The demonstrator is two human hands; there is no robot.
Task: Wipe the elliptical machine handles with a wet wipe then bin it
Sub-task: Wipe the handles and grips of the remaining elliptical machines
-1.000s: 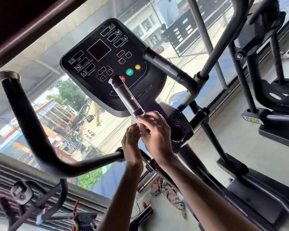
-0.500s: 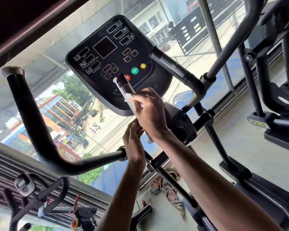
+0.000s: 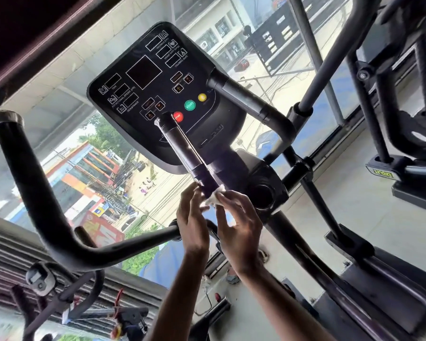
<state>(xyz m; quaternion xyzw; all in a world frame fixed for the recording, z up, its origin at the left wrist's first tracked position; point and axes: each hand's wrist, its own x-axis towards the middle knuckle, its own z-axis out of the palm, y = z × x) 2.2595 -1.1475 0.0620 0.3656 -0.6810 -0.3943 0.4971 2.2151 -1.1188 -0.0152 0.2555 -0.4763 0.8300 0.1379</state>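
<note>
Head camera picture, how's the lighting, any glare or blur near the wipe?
Head view: bright windows backlight the scene, leaving the handle and console dark; the wet wipe, pinched by the right hand, glares white; wide-angle distortion bends the edges; mild softness overall.

the hands (image 3: 192, 222) (image 3: 241, 225) hide most of the wet wipe (image 3: 215, 196) and the lower handle (image 3: 182, 148).

glossy black handle (image 3: 182, 146), crumpled white wipe (image 3: 213, 199)
</note>
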